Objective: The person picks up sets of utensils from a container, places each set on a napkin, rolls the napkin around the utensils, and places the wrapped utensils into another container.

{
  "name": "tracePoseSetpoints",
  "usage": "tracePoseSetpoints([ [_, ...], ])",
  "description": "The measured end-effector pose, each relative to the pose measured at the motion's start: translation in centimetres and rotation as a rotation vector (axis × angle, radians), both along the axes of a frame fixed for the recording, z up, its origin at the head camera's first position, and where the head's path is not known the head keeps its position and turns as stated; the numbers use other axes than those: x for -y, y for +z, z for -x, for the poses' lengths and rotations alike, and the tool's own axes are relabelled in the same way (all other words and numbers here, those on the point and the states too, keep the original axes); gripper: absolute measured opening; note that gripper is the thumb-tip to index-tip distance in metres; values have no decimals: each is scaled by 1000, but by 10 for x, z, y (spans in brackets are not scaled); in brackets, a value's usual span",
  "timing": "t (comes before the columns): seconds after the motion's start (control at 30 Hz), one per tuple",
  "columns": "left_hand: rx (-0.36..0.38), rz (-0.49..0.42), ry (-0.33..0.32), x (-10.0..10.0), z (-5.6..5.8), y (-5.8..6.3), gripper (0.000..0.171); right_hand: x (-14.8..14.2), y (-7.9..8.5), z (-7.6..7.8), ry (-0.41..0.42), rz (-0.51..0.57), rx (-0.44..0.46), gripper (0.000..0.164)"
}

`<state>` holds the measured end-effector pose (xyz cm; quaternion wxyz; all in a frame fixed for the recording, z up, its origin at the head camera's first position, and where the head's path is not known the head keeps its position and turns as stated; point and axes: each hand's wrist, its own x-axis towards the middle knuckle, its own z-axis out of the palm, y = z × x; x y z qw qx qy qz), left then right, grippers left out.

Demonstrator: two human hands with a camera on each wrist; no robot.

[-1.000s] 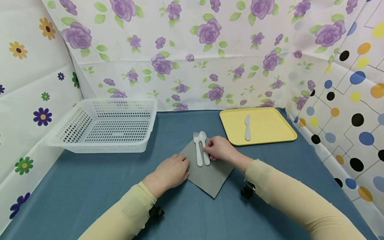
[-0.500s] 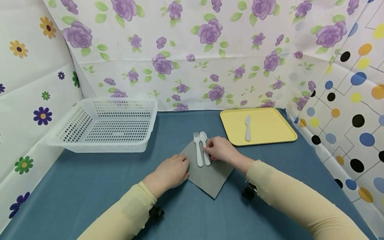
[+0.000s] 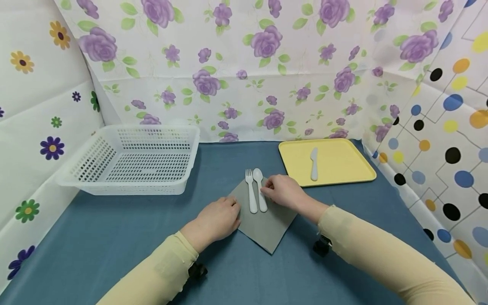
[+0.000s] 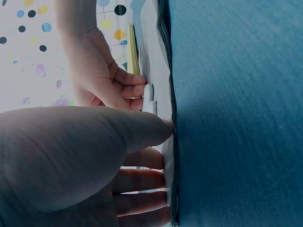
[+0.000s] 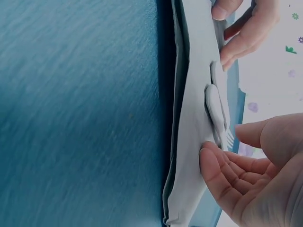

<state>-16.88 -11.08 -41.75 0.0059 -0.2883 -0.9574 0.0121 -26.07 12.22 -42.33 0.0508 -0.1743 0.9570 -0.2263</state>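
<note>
A folded grey napkin (image 3: pixel 264 232) lies turned like a diamond on the blue cloth. On it a white fork (image 3: pixel 251 195) and a white spoon (image 3: pixel 262 199) lie side by side, heads pointing away from me. My left hand (image 3: pixel 216 218) rests on the napkin's left edge; in the left wrist view its fingers lie along the napkin with the thumb (image 4: pixel 149 130) at the edge. Just right of the spoon is my right hand (image 3: pixel 285 191), its fingertips (image 5: pixel 207 158) down on the napkin. Its thumb stands apart from those fingers in the right wrist view.
A white perforated basket (image 3: pixel 177 187) stands at the back left. At the back right, a yellow tray (image 3: pixel 343 163) carries a white knife (image 3: pixel 314 164). Patterned sheets (image 3: pixel 236 51) hang behind the table (image 3: pixel 126 241) and along both sides.
My right hand has drawn slightly to the right, its fingers easing away from the spoon handle. The left hand, napkin, fork and spoon stay in place.
</note>
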Motion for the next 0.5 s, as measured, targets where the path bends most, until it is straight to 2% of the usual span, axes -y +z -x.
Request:
tracePoseSetpoints([
  [0.27,1,-6,0,0,0,0,36,-5,3,-5,-5,-63,-79,33],
  [0.5,2,-10,4,0,-1,-2,36,-11,1,-9,10,-130,-220,34],
])
